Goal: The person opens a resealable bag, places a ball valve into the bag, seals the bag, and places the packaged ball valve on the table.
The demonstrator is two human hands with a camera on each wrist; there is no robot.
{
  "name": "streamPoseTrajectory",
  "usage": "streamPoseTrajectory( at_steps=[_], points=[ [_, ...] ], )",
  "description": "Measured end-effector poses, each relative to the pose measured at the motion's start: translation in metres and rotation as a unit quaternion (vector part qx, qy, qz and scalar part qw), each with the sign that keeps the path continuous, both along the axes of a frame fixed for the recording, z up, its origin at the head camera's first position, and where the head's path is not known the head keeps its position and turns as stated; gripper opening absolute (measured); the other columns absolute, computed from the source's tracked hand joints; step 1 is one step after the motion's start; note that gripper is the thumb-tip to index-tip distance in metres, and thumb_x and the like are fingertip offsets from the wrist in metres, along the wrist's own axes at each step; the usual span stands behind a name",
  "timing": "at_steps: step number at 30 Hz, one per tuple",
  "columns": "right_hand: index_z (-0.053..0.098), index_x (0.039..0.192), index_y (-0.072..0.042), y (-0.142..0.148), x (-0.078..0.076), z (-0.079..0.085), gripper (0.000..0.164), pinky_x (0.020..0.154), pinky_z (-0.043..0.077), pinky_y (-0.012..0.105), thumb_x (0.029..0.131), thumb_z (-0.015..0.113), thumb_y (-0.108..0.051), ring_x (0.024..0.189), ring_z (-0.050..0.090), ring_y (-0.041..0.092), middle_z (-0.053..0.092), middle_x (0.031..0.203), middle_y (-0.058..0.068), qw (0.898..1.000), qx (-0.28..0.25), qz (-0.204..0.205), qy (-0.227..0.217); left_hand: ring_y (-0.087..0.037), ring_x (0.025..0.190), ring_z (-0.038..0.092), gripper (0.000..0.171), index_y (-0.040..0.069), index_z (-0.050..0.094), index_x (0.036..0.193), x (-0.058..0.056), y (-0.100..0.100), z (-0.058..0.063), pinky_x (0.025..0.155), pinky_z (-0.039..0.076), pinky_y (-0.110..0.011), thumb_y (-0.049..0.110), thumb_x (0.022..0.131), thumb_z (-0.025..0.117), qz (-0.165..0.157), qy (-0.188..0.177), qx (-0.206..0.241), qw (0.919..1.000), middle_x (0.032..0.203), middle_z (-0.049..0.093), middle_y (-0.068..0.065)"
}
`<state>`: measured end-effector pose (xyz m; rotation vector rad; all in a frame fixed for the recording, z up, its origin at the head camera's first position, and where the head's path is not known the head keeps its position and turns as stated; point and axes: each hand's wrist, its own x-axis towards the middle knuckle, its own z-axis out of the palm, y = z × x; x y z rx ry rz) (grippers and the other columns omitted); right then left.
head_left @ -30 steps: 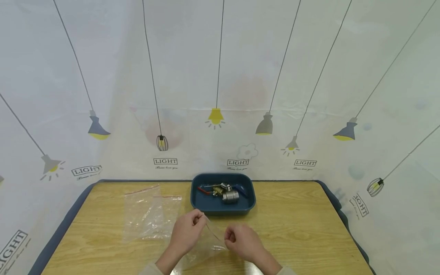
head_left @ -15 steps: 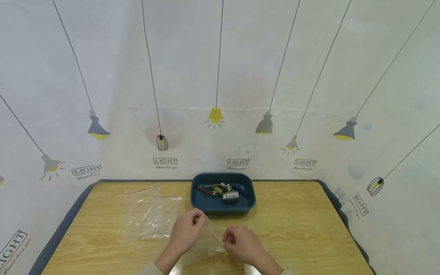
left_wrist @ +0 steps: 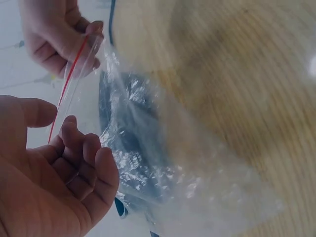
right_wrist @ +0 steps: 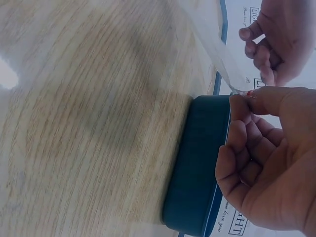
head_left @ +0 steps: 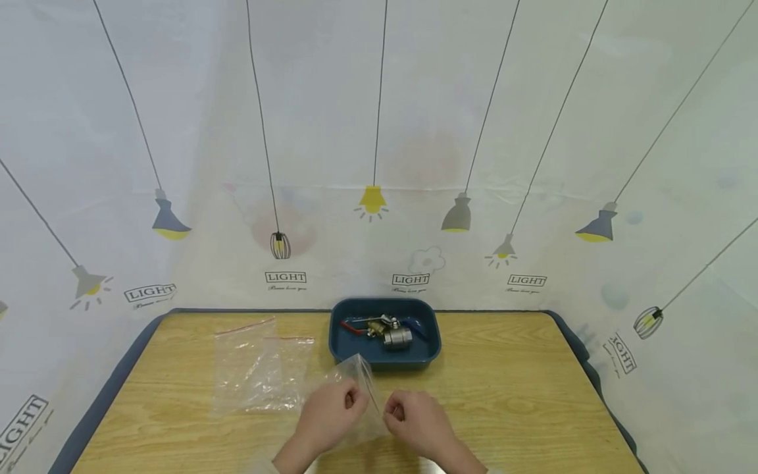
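The clear bag [left_wrist: 136, 143], with a red strip [left_wrist: 74, 66] along one edge, is positioned above the table [head_left: 515, 388], on the near side of the tray [head_left: 385, 366]. The right hand [head_left: 417, 421] pinches one end of the strip. The left hand [head_left: 328, 418] has thumb and fingertips at the strip; whether they grip it cannot be determined. Caution: a loose left hold could let the thin film slip or fold; uneven pulling could tear the edge. Count: three bags, including two overlapping flat bags [head_left: 245, 362] at left; one tray; metal valves [head_left: 397, 338], number obscured by overlap.
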<state>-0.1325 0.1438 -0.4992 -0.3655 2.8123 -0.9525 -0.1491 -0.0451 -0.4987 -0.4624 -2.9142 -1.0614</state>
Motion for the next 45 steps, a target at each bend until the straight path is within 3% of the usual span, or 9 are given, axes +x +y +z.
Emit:
streamPoseTrajectory(
  at_steps=[4,7,10,23,28,38,45],
  points=[
    [0.061,0.071,-0.023,-0.002,0.001,-0.001,0.010,0.045,0.037,0.021,0.081,0.062,-0.022,0.047,0.044,0.001,0.051,0.056,-0.014,1.000,0.005,-0.008,0.000,-0.003,0.047,0.036,0.035,0.026,0.047,0.063,0.003,0.004,-0.004,0.046,0.029,-0.020,0.047,0.090,0.047,0.004,-0.018,-0.018,0.9997,0.053,0.040,0.014],
    [0.060,0.069,-0.022,-0.004,0.001,-0.002,0.010,0.045,0.037,0.021,0.079,0.063,-0.022,0.047,0.044,0.001,0.051,0.055,-0.014,1.000,0.007,-0.009,0.003,-0.004,0.047,0.037,0.044,0.027,0.047,0.064,0.004,0.006,-0.004,0.045,0.029,-0.022,0.063,0.086,0.041,0.021,-0.034,-0.021,0.9990,0.054,0.042,0.013],
    [0.059,0.068,-0.022,-0.006,0.002,-0.003,0.011,0.045,0.036,0.021,0.078,0.062,-0.021,0.047,0.044,0.002,0.051,0.054,-0.014,1.000,0.006,-0.008,0.001,-0.004,0.047,0.038,0.047,0.027,0.047,0.064,0.004,0.008,-0.003,0.045,0.029,-0.022,0.067,0.085,0.038,0.032,-0.036,-0.027,0.9985,0.054,0.043,0.013],
    [0.058,0.067,-0.023,-0.011,0.005,-0.004,0.012,0.044,0.035,0.021,0.078,0.061,-0.021,0.045,0.043,0.001,0.050,0.052,-0.014,1.000,-0.001,-0.006,-0.006,-0.006,0.047,0.036,0.029,0.024,0.045,0.058,0.005,0.010,-0.002,0.043,0.027,-0.023,0.031,0.085,0.054,0.042,-0.003,-0.038,0.9984,0.052,0.041,0.011],
    [0.058,0.067,-0.023,-0.010,0.005,-0.008,0.017,0.043,0.033,0.021,0.084,0.058,-0.025,0.044,0.039,0.002,0.047,0.051,-0.014,1.000,-0.002,-0.014,0.006,-0.007,0.046,0.034,0.029,0.023,0.044,0.060,0.006,0.009,-0.001,0.043,0.027,-0.023,0.027,0.088,0.050,0.023,-0.014,-0.036,0.9990,0.052,0.037,0.010],
    [0.060,0.072,-0.023,-0.009,0.002,-0.009,0.023,0.045,0.033,0.022,0.088,0.055,-0.039,0.048,0.041,0.003,0.048,0.055,-0.013,0.999,0.016,-0.039,0.014,-0.003,0.045,0.031,0.030,0.021,0.042,0.059,0.006,0.002,-0.006,0.044,0.026,-0.020,0.022,0.088,0.051,-0.038,0.005,-0.020,0.9991,0.051,0.033,0.012],
    [0.060,0.076,-0.026,-0.012,-0.002,-0.011,0.015,0.049,0.036,0.021,0.087,0.056,-0.036,0.053,0.045,-0.001,0.053,0.062,-0.015,0.999,0.006,-0.032,0.026,-0.001,0.047,0.032,0.027,0.022,0.046,0.063,0.007,-0.001,-0.006,0.046,0.028,-0.018,0.021,0.089,0.049,-0.078,-0.026,-0.002,0.9966,0.053,0.034,0.012]
  ],
)
